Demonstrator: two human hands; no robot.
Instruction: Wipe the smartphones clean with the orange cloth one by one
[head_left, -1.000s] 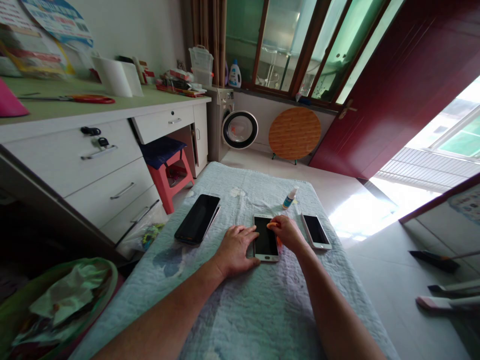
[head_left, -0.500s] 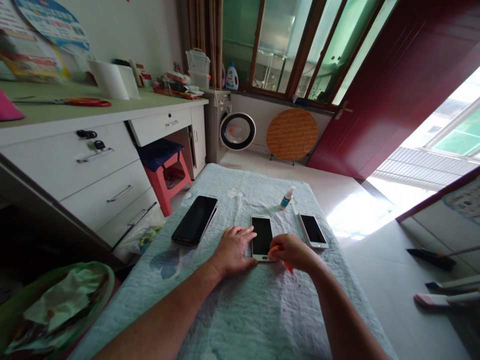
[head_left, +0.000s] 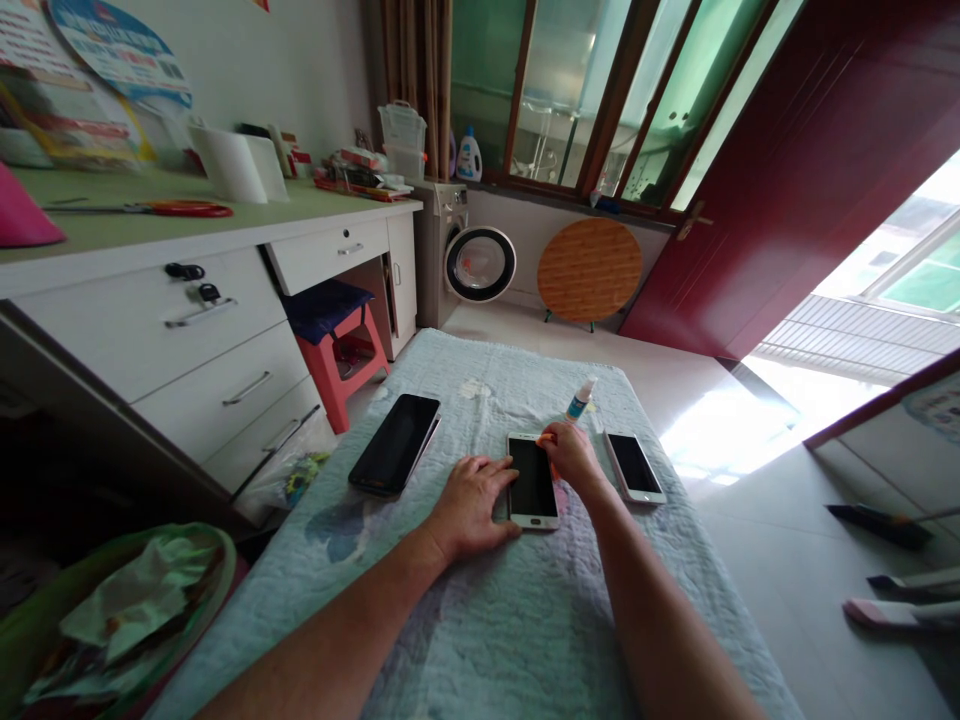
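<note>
A white smartphone (head_left: 531, 485) with a dark screen lies flat on the quilted cloth. My left hand (head_left: 472, 505) is open along its left side, fingertips on the edge and thumb by the lower corner. My right hand (head_left: 574, 455) is closed around an orange cloth (head_left: 545, 439), pressing it at the phone's upper right; most of the cloth is hidden by the fingers. Just beyond that hand stands a small spray bottle (head_left: 579, 400). A second white phone (head_left: 634, 468) lies to the right. Over on the left is a larger black phone (head_left: 397, 443), resting on something thin and pale.
A light blue quilted cover (head_left: 480, 630) spreads beneath everything. Left of it are a bin (head_left: 225, 560) with crumpled paper, a red stool (head_left: 345, 365) and a white desk (head_left: 330, 225). A washing machine (head_left: 439, 240) with its door open and a round wooden tabletop (head_left: 590, 268) stand behind.
My right hand has moved with the orange cloth from the phone's lower right corner up to its upper right edge. My left hand stays at the phone's left side.
</note>
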